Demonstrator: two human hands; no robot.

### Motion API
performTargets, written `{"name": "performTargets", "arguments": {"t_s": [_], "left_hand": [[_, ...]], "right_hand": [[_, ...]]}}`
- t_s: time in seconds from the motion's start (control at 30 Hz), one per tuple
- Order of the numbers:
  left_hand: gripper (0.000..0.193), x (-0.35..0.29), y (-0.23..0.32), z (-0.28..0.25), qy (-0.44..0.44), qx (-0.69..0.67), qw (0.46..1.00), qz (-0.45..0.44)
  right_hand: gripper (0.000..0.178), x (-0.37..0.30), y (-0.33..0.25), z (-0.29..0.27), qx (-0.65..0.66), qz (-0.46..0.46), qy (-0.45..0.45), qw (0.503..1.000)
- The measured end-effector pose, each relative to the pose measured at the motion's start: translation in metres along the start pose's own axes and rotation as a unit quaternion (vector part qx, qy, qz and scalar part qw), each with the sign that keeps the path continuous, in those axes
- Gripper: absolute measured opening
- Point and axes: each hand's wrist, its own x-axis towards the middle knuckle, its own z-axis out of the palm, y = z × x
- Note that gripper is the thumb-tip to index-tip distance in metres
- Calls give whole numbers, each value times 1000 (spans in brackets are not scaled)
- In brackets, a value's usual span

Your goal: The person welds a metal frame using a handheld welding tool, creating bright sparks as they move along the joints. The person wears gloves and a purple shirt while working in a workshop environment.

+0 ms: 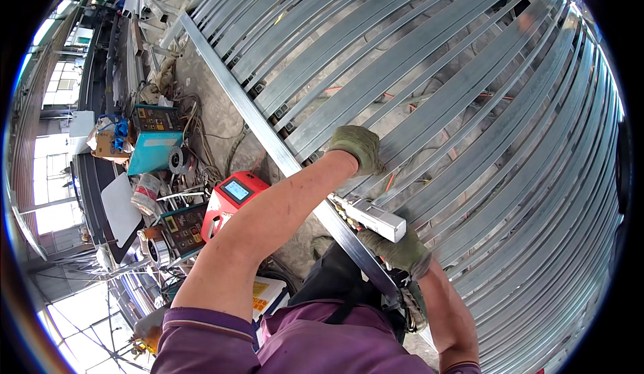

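Observation:
My left hand [356, 147], in an olive-green work glove, is closed in a fist against the steel tubes [365, 92]. What its curled fingers hold, if anything, is hidden beneath the glove. In my gloved right hand [404, 251] is a welding gun [382, 222] with a silver, box-shaped body. Its narrow front end points up and left, close to the frame's long edge rail [235, 92]. The gun hides part of the right hand's grip. Many parallel galvanised tubes run from that rail to the far right.
Left of the rail stands a red machine [236, 191] with a small screen. Beyond it are a teal welding machine [155, 142], a wire spool [178, 160] and tangled cables [201, 132]. A white and blue box [270, 293] sits by my body. Concrete floor shows between the tubes.

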Motion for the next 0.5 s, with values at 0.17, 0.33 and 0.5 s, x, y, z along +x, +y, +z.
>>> {"name": "performTargets", "arguments": {"t_s": [0.17, 0.33, 0.5], "left_hand": [[73, 3, -1, 3, -4, 2, 1000, -4], [72, 3, -3, 5, 2, 5, 1000, 8], [70, 5, -1, 4, -5, 4, 1000, 4]], "right_hand": [[47, 0, 2, 3, 13, 12, 4, 1000], [46, -2, -11, -2, -31, 40, -10, 999], [48, 1, 12, 1, -8, 16, -5, 1000]]}}
